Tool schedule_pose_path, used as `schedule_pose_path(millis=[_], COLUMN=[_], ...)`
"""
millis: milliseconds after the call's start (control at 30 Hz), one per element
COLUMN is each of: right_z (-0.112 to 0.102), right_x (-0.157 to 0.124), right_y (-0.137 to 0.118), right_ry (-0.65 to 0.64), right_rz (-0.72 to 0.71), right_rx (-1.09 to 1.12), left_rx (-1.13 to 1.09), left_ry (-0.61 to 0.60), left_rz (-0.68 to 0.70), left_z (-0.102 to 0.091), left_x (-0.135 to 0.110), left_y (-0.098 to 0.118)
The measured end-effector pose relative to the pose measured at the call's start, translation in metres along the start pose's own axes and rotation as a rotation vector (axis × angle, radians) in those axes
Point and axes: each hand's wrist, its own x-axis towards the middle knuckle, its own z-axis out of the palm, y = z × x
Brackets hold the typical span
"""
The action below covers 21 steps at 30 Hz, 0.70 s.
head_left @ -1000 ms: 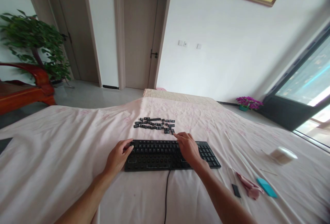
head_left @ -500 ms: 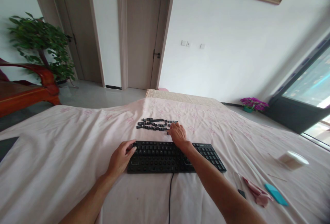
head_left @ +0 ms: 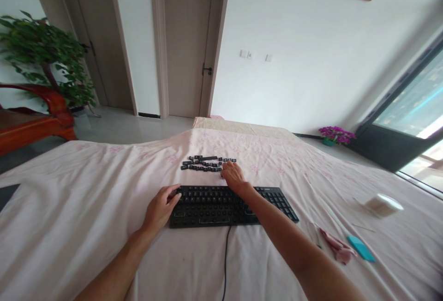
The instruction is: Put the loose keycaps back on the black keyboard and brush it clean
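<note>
A black keyboard lies on the cloth before me; its lower left rows show no keycaps, while its number pad has them. My left hand grips its upper left corner, thumb on top. Beyond it, loose black keycaps lie in rough rows, with a long space bar keycap among them. At the right end of these rows is my right hand, fingers bent down and closed together. A small dark piece shows by its thumb; the fingertips are partly hidden.
A cable runs from the keyboard towards me. To the right on the pink patterned cloth are a pink cloth piece, a blue flat object and a white round container. A dark flat object lies at far left.
The view has shifted slightly. My right hand has moved a little left over the end of the keycap rows. My left hand stays on the keyboard's corner.
</note>
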Motion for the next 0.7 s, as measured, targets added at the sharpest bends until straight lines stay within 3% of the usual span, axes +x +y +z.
schedule_pose_path(millis=[467,567,700], right_z=[-0.021,-0.032,-0.041], right_x=[0.0,-0.016,-0.057], right_y=[-0.002,0.002,0.008], right_ry=[-0.02,0.031,0.209], right_rz=[0.027,0.096,0.224], right_rx=[0.05,0.093,0.294], left_rx=[-0.012,-0.003,0.003], left_ry=[-0.03,-0.032,-0.028], left_rz=[-0.004,-0.011,-0.008], left_z=[0.0,0.0,0.001], left_x=[0.0,0.0,0.001], left_y=[-0.001,-0.002,-0.003])
